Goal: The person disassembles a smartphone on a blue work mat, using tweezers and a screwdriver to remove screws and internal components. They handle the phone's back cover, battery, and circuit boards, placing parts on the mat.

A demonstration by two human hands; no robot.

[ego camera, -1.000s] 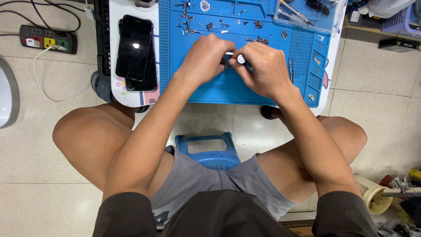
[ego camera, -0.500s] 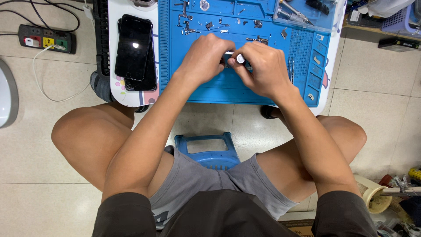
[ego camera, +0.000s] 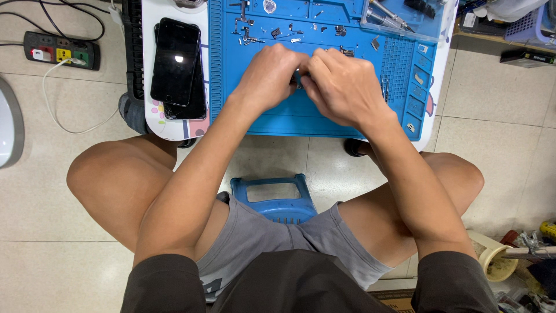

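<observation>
My left hand (ego camera: pixel 267 78) and my right hand (ego camera: pixel 343 87) meet over the middle of a blue work mat (ego camera: pixel 278 124) on a small white table (ego camera: pixel 174 128). Their fingertips pinch a small dark part (ego camera: pixel 298 80) between them; most of it is hidden by the fingers. Several tiny metal pieces and screws (ego camera: pixel 249 30) lie scattered on the mat just beyond my hands. To the left of the mat, a black phone (ego camera: pixel 175 61) lies screen up on top of a second phone (ego camera: pixel 196 109).
A clear tray with a screwdriver (ego camera: pixel 387 17) sits at the mat's far right. A power strip (ego camera: pixel 61 53) with a white cable lies on the tiled floor at the left. I sit on a blue stool (ego camera: pixel 275 200). Clutter and a pale cup (ego camera: pixel 495 258) stand at the right.
My hands have closed in around the small part, which now shows less between the fingers. They stay in the same place on the mat.
</observation>
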